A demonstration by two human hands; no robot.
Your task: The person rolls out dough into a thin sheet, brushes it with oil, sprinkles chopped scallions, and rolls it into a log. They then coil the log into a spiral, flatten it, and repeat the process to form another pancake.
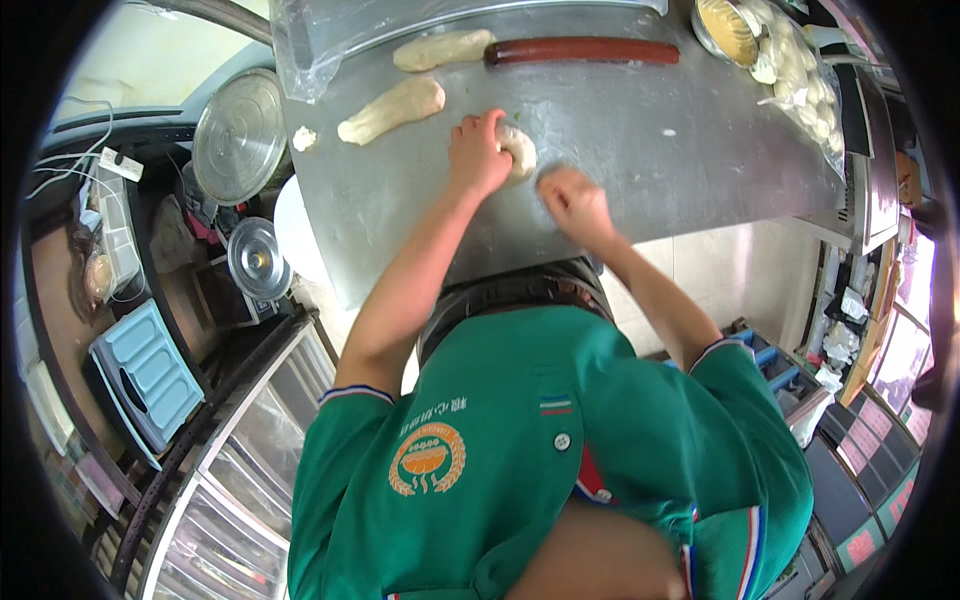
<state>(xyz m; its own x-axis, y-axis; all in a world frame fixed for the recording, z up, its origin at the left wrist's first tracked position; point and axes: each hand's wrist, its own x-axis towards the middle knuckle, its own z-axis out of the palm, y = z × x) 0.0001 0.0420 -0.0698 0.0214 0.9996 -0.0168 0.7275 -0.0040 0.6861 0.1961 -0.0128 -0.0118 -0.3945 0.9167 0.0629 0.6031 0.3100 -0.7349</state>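
On the steel worktop (645, 180) my left hand (480, 154) grips a rounded piece of pale dough (519, 154), its fingers over the dough's left side. Just right of that dough is my right hand (574, 199), blurred, with its fingers curled in; whether it holds anything is hidden. Up and left of my hands lies an elongated dough piece (392, 111). Behind it another dough log (442, 50) touches the left end of a reddish-brown wooden rolling pin (585, 51). A small dough scrap (304, 139) sits near the worktop's left edge.
At the back right stand a metal bowl with yellowish contents (724, 30) and a clear plastic bag of pale dough pieces (806, 90). Clear plastic sheeting (307, 60) covers the back left corner. Round metal lids (238, 136) and a light blue plastic case (150, 375) are on the left.
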